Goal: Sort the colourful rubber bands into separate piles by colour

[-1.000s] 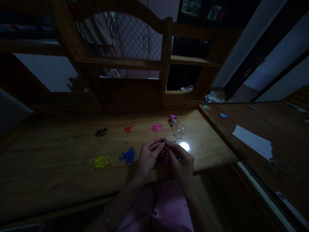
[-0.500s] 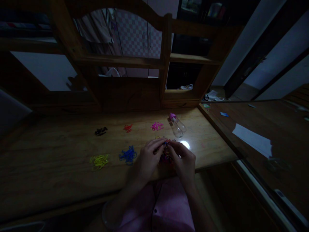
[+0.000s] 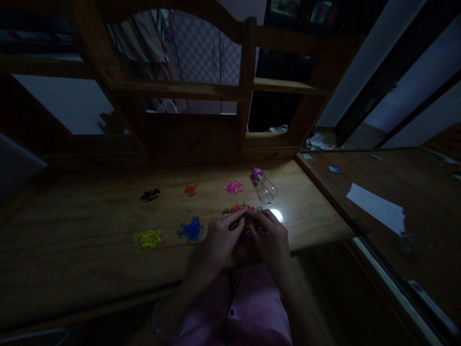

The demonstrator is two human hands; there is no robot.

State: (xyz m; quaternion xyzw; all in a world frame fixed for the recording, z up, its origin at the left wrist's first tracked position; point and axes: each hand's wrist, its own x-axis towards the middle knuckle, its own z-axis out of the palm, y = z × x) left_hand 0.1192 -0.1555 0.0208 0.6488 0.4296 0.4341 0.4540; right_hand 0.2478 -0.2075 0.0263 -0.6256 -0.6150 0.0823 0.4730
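Observation:
My left hand (image 3: 219, 238) and my right hand (image 3: 271, 239) meet over a mixed heap of small coloured rubber bands (image 3: 242, 209) near the front edge of the wooden desk (image 3: 90, 240). Both hands have their fingers pinched together on bands from that heap; which ones I cannot make out in the dim light. Sorted little piles lie around: blue bands (image 3: 189, 230) just left of my left hand, yellow bands (image 3: 147, 239) further left, black bands (image 3: 150, 194), red bands (image 3: 190, 190) and pink bands (image 3: 234, 187) behind.
A clear plastic bottle with a pink cap (image 3: 264, 186) lies on its side behind my right hand, beside a bright light spot. A wooden hutch with shelves (image 3: 248, 96) rises at the desk's back. White paper (image 3: 376, 207) lies on the surface at right.
Both hands have sunk a little toward the desk and drawn nearer to me, staying pinched together over the mixed heap. The sorted piles and bottle have not moved.

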